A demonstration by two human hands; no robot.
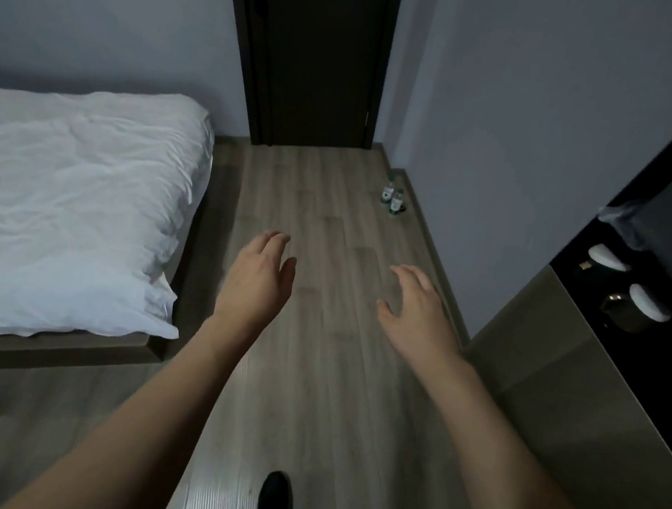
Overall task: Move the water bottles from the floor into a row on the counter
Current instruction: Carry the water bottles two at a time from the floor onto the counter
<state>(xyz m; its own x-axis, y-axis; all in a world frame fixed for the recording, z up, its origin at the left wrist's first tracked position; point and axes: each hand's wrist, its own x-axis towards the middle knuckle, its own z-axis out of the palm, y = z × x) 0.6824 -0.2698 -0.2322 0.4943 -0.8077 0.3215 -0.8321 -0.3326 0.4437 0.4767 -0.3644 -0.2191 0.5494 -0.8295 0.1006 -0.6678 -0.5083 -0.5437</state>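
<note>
**Both hands empty, bottles on the floor**

The left hand and right hand are hovering with fingers relaxed, gripping nothing. The water bottles are standing at one o'clock, beside the wall, well apart from the counter at three o'clock.

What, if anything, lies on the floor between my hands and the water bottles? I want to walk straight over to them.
Nothing visible does. The water bottles stand by the right wall near the door, and only bare floor shows between them and the left hand and right hand.
</note>
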